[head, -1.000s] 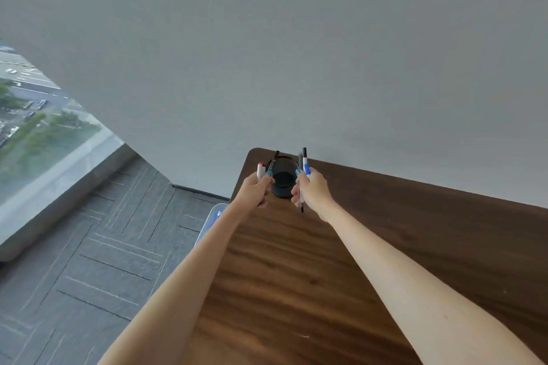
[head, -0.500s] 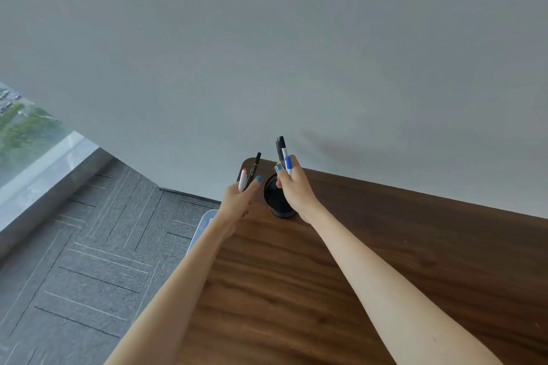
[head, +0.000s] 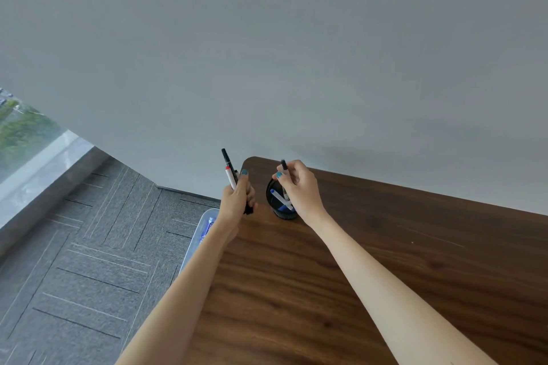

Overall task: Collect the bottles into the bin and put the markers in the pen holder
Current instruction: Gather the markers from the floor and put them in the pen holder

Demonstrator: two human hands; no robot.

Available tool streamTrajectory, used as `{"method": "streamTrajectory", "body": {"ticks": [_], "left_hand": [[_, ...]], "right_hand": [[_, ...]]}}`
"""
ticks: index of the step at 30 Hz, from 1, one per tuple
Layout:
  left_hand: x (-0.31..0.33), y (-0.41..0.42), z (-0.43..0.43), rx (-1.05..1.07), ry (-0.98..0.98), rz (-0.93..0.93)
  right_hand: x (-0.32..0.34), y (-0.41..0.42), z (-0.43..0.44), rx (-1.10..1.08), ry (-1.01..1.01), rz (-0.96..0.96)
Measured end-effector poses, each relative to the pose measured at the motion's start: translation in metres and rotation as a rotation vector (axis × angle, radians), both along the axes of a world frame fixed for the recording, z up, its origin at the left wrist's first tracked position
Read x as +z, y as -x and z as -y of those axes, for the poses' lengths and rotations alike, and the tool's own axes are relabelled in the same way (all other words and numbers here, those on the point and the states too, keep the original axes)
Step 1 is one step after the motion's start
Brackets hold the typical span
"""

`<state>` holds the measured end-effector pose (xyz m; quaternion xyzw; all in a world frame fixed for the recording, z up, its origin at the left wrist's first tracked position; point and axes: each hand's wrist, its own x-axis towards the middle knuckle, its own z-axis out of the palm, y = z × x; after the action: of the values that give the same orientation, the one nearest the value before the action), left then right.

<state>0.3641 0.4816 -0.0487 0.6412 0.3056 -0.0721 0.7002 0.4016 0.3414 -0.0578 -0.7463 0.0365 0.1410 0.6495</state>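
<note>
A black round pen holder (head: 274, 199) stands at the far left corner of the wooden desk (head: 355, 275). A white marker with a blue cap (head: 280, 199) leans inside it. My right hand (head: 299, 187) hovers over the holder, pinching a black marker (head: 284, 167) upright with its lower end in the holder. My left hand (head: 237, 201), just left of the holder, grips two markers: a black one (head: 227, 161) and a white one with a red band (head: 230, 177). A translucent bin (head: 198, 241) sits on the floor left of the desk, with a blue-labelled bottle (head: 207, 228) inside.
A grey wall runs right behind the desk's far edge. Grey carpet tiles (head: 89, 261) cover the floor on the left, and a window (head: 23, 133) with a low sill lies at the far left.
The blue-capped marker left my right hand and now lies in the holder; that hand still holds the black marker over it. My left hand has shifted slightly left with its two markers.
</note>
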Motion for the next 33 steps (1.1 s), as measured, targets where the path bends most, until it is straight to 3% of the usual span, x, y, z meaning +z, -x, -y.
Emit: {"method": "streamTrajectory", "body": {"ticks": [3,7,13,19,23,26,30,33], "left_hand": [[0.006,-0.005,0.005,0.049,0.052,0.066],[0.015,-0.010,0.016,0.067,-0.118,0.139],[-0.002,-0.013,0.043,-0.003,-0.215,0.203],[-0.025,-0.008,0.064,-0.191,-0.704,0.170],[-0.034,-0.001,0.053,-0.448,-1.034,0.212],[-0.034,-0.002,0.045,-0.583,-1.174,0.241],[-0.030,-0.004,0.040,-0.660,-1.070,0.214],[-0.025,-0.004,0.032,-0.652,-0.772,0.229]], "right_hand": [[0.004,0.003,0.004,-0.049,0.014,0.043],[0.004,0.006,0.014,-0.088,0.092,0.120],[-0.005,0.012,0.026,-0.163,0.127,0.160],[-0.015,0.019,0.036,-0.166,0.044,-0.005],[-0.026,0.021,0.037,-0.151,-0.029,-0.107],[-0.028,0.022,0.036,-0.140,-0.049,-0.135],[-0.029,0.019,0.040,-0.112,-0.015,-0.120],[-0.033,0.019,0.043,-0.082,-0.001,-0.146]]}}
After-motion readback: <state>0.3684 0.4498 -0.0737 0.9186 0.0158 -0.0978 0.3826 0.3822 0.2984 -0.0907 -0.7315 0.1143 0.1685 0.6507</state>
